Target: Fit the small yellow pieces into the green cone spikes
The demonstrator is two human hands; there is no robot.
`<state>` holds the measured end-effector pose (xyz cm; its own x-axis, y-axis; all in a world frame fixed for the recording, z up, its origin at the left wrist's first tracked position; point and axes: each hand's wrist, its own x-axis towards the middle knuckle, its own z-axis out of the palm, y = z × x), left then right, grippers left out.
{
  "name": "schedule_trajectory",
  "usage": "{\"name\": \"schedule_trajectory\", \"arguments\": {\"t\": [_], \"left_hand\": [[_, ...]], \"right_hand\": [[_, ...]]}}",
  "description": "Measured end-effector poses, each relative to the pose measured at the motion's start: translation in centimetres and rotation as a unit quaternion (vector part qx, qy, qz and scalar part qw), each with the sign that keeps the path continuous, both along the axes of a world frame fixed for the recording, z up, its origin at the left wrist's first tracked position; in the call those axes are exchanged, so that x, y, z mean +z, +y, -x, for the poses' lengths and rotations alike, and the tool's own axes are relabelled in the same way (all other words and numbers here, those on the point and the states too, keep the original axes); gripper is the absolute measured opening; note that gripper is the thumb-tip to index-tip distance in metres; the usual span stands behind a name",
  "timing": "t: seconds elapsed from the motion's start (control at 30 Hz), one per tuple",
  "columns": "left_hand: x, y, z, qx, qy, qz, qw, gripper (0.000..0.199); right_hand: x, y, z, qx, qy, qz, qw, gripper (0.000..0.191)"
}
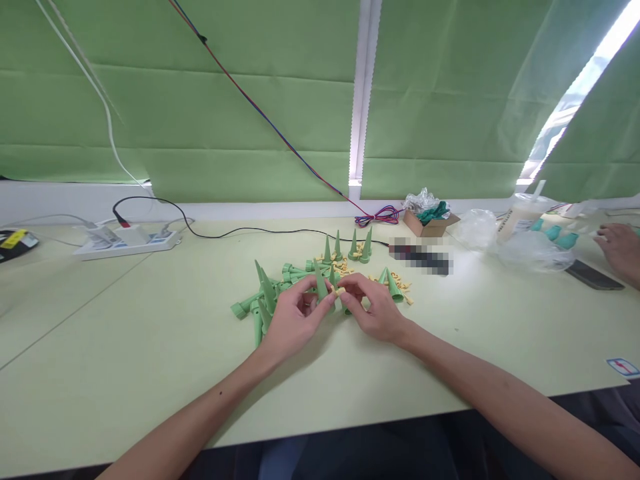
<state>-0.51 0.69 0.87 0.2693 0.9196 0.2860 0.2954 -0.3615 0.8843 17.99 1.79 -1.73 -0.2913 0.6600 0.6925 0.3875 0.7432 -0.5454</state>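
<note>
My left hand [293, 319] is closed around a green plastic cone [320, 280], its tip pointing up. Against the cone's side, the fingertips of my right hand [374, 311] pinch a small yellow plastic piece [340, 291]. My left thumb is close to that piece too; whether it touches is unclear. More green cones [267, 292] lie and stand in a heap to the left of my hands. Behind my hands are loose yellow pieces [343, 268] and several upright cones [367, 248]. Two cones [393, 287] lean together beside my right hand.
A power strip [133, 241] sits back left, its black cable [250, 230] crossing the table. At back right are a cardboard box [431, 225], plastic bags [477, 229], a drink cup [520, 217] and a phone [595, 275]. Another person's hand [620, 247] rests at far right.
</note>
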Motion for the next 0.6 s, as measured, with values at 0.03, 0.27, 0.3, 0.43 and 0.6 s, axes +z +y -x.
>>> {"name": "schedule_trajectory", "arguments": {"t": [0.03, 0.27, 0.3, 0.43, 0.6], "left_hand": [[-0.03, 0.02, 0.0, -0.001, -0.002, 0.0, 1.0, 0.023], [-0.2, 0.02, -0.07, -0.006, 0.013, -0.003, 1.0, 0.024], [-0.19, -0.01, -0.08, -0.007, 0.015, -0.004, 1.0, 0.024], [-0.17, -0.11, -0.1, -0.011, 0.019, -0.001, 1.0, 0.023], [-0.25, -0.06, -0.07, -0.022, 0.021, -0.005, 1.0, 0.025]], "right_hand": [[-0.05, -0.01, 0.0, 0.007, -0.002, 0.0, 1.0, 0.014], [-0.17, 0.12, 0.03, 0.016, -0.014, -0.003, 1.0, 0.013], [-0.12, 0.14, 0.03, 0.016, -0.016, -0.004, 1.0, 0.015], [-0.04, 0.2, 0.02, 0.007, -0.03, 0.0, 1.0, 0.024], [-0.31, 0.42, -0.05, -0.024, -0.051, -0.018, 0.998, 0.037]]}}
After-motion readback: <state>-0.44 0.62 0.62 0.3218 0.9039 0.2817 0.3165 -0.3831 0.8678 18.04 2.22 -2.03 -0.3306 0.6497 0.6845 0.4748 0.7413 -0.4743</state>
